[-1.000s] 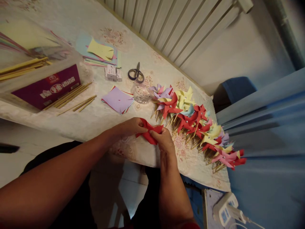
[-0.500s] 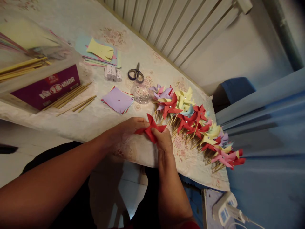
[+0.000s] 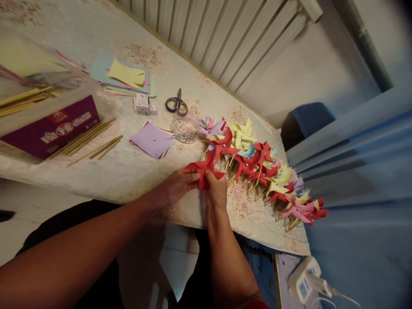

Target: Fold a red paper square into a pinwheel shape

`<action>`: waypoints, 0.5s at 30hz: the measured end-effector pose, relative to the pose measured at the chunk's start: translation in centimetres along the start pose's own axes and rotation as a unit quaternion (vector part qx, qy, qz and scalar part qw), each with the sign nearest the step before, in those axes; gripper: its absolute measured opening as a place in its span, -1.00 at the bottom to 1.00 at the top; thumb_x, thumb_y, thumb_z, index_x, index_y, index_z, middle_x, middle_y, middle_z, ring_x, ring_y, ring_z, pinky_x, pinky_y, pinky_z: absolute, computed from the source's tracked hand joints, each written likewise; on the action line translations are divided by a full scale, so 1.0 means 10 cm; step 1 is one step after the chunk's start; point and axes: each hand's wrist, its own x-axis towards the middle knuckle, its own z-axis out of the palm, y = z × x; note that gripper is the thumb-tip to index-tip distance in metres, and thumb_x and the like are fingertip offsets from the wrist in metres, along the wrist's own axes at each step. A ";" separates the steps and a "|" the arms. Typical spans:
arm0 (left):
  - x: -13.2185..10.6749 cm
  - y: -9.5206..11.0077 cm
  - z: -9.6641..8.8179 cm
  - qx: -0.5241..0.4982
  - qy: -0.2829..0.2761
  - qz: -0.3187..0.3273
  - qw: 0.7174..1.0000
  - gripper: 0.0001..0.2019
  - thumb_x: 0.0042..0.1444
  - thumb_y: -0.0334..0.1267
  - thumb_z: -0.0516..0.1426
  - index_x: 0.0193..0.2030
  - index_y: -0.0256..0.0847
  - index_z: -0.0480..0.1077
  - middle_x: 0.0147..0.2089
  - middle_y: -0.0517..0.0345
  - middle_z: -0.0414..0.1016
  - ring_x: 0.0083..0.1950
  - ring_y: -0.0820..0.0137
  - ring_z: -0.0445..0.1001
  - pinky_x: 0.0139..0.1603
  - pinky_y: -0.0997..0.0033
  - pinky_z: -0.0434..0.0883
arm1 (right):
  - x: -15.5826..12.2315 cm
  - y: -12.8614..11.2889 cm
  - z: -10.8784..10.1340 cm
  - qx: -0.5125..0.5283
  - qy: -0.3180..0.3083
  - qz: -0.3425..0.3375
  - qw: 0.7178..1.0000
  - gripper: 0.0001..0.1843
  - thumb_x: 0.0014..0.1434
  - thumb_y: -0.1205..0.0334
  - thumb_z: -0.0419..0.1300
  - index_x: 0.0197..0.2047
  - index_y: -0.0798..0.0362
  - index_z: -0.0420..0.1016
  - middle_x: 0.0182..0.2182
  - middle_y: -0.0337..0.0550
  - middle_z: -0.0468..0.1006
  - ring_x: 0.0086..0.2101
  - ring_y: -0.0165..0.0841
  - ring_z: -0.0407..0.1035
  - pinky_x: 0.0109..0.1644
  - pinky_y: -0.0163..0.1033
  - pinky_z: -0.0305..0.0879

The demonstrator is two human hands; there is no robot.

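Observation:
A red paper pinwheel (image 3: 202, 171) with folded blades is between my two hands, above the table's front edge. My left hand (image 3: 180, 182) is closed on its left side, fingers pressed against the paper. My right hand (image 3: 216, 186) pinches it from the right, thumb on the pinwheel's middle. No stick shows on it. Just beyond lie finished pinwheels (image 3: 247, 165) in red, yellow, pink, purple and blue, on wooden sticks. A clear round dish (image 3: 186, 131) of small shiny pieces stands beyond my hands, beside a stack of coloured paper squares (image 3: 152, 140).
Dark-handled scissors (image 3: 177, 104) lie behind the dish. Small white boxes (image 3: 144, 104) sit by a pile of coloured paper (image 3: 96, 71). At left stands a clear plastic box (image 3: 53, 128) with wooden sticks (image 3: 88, 136) beside it. A white power strip (image 3: 304, 279) is at lower right.
My left fingers have shifted closer to the pinwheel's middle, and its blades sit differently. The whole view has moved a little, so the table's things appear further left.

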 end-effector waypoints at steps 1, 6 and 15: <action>0.00 -0.01 0.01 0.003 -0.001 -0.003 1.000 -0.76 -0.19 -0.32 0.39 -0.31 -0.22 0.56 -0.30 0.12 0.58 -0.28 0.44 0.47 -0.15 0.43 0.40 | -0.01 -0.01 0.01 0.001 0.003 0.002 1.000 -0.64 -0.04 0.14 0.33 -0.17 0.16 0.56 -0.34 -0.17 0.61 -0.40 -0.38 0.45 -0.26 -0.27 0.44; 0.00 -0.06 0.05 0.004 -0.002 0.049 0.999 -0.76 -0.11 -0.31 0.34 -0.24 -0.24 0.55 -0.27 0.11 0.59 -0.24 0.42 0.49 -0.14 0.43 0.40 | -0.06 -0.02 0.05 -0.004 -0.002 0.017 1.000 -0.62 -0.05 0.12 0.33 -0.17 0.18 0.56 -0.40 -0.18 0.58 -0.44 -0.40 0.42 -0.34 -0.30 0.40; 0.06 -0.11 0.10 -0.019 0.054 0.085 0.995 -0.86 -0.11 -0.32 0.31 -0.36 -0.27 0.54 -0.34 0.18 0.58 -0.32 0.49 0.45 -0.17 0.48 0.37 | -0.15 -0.03 0.14 -0.005 0.002 0.018 1.000 -0.81 -0.03 0.15 0.31 -0.43 0.11 0.49 -0.55 -0.33 0.43 -0.54 -0.47 0.28 -0.45 -0.35 0.30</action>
